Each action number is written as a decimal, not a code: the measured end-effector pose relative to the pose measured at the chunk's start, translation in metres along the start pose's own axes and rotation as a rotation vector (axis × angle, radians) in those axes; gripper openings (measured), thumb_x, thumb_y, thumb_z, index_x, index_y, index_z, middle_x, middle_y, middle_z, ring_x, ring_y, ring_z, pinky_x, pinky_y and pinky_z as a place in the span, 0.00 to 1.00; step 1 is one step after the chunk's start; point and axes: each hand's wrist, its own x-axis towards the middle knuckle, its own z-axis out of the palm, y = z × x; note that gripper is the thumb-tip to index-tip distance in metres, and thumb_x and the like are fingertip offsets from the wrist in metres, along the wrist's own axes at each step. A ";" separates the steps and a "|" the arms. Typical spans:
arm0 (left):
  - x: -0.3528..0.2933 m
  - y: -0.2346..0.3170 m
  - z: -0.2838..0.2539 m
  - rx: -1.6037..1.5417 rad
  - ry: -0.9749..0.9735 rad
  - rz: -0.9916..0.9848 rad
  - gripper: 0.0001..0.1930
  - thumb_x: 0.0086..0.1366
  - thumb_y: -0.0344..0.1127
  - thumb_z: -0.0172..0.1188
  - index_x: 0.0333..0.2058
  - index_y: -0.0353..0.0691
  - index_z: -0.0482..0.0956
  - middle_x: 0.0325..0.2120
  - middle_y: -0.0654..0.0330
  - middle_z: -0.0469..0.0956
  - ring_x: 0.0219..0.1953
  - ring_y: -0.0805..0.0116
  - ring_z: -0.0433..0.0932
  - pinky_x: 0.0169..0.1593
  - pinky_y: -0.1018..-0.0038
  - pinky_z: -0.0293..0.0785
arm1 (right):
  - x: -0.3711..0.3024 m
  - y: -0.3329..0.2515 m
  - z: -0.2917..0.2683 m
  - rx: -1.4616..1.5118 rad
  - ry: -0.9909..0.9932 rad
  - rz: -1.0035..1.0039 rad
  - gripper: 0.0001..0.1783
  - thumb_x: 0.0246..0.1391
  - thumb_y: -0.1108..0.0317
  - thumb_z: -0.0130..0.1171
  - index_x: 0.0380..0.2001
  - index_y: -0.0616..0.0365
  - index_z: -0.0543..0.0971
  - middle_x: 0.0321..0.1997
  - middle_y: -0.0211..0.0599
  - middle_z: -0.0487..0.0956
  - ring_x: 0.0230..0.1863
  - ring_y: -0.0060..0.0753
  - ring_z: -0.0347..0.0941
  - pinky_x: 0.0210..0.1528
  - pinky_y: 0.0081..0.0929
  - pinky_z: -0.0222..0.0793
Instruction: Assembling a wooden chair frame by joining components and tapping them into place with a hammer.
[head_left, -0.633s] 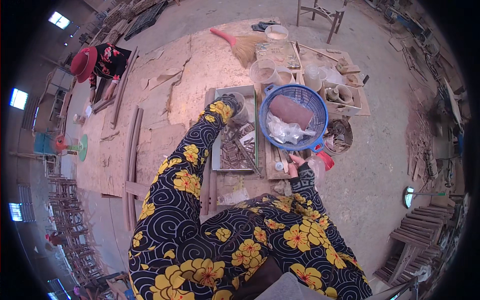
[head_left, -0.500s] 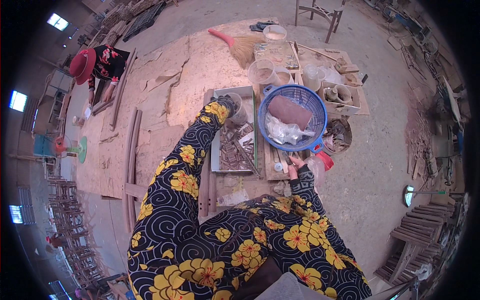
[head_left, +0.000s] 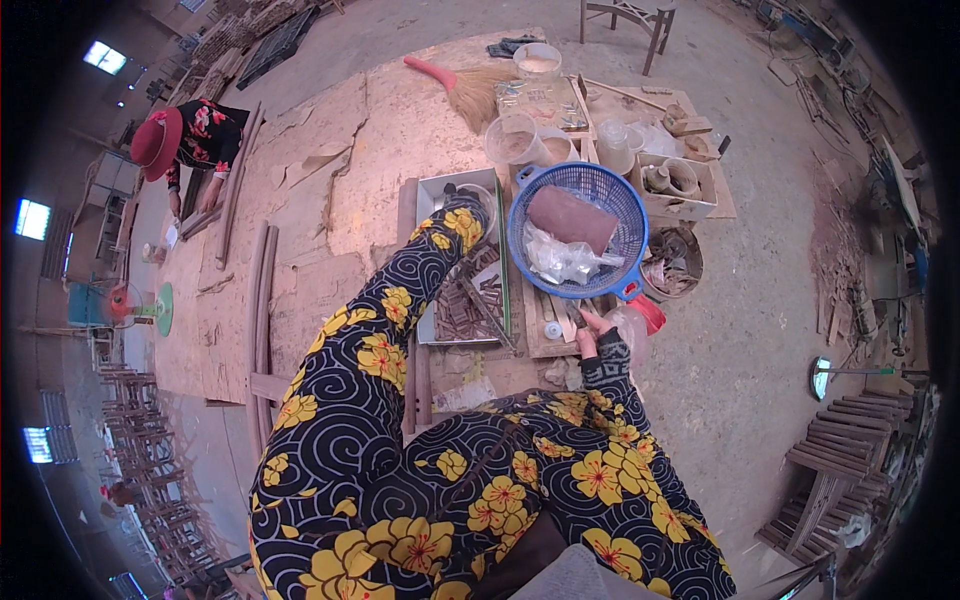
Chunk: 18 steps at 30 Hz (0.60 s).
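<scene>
My left hand (head_left: 463,196), in a dark covering, is at the far end of a white open box (head_left: 427,300). It grips a clear plastic cup (head_left: 490,208), though the sleeve and the back of the hand hide most of the fingers. Short brown wooden pieces (head_left: 468,318) lie loose in the box below it. My right hand (head_left: 592,331), with bare fingertips out of a dark patterned cuff, is closed at the edge of a shallow wooden tray (head_left: 549,347). What its fingers hold is too small to make out. A small white round cap (head_left: 553,330) lies beside it.
A blue plastic basket (head_left: 632,225) holds a brown roll and a clear bag. Beyond stand plastic tubs (head_left: 513,140), a broom (head_left: 470,92) and a carton (head_left: 690,204) of containers. Long wooden bars (head_left: 262,330) lie at left; a co-worker (head_left: 200,140) bends over the far left.
My left hand and the plastic cup have shifted slightly away and to the right within the box. My right hand stays at the tray. The view has shifted a little.
</scene>
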 end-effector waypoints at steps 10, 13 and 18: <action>0.018 0.014 -0.004 0.121 -0.215 -0.073 0.21 0.57 0.43 0.42 0.49 0.46 0.65 0.50 0.54 0.61 0.54 0.59 0.57 0.55 0.57 0.46 | -0.006 0.018 -0.014 0.016 0.040 -0.041 0.15 0.50 0.73 0.46 0.43 0.60 0.68 0.21 0.24 0.68 0.21 0.15 0.61 0.25 0.14 0.59; 0.022 0.019 0.005 0.165 -0.290 -0.102 0.22 0.57 0.44 0.41 0.50 0.47 0.63 0.52 0.55 0.59 0.56 0.59 0.55 0.56 0.54 0.43 | -0.012 0.038 -0.008 -0.024 0.029 -0.046 0.15 0.49 0.72 0.47 0.42 0.60 0.69 0.21 0.25 0.68 0.22 0.15 0.62 0.26 0.15 0.61; 0.026 0.041 -0.019 0.126 -0.379 -0.154 0.21 0.58 0.42 0.40 0.51 0.47 0.63 0.53 0.56 0.58 0.57 0.61 0.53 0.57 0.53 0.42 | -0.017 0.038 -0.013 -0.053 0.006 -0.099 0.15 0.49 0.72 0.48 0.43 0.60 0.69 0.21 0.24 0.68 0.21 0.14 0.62 0.25 0.13 0.59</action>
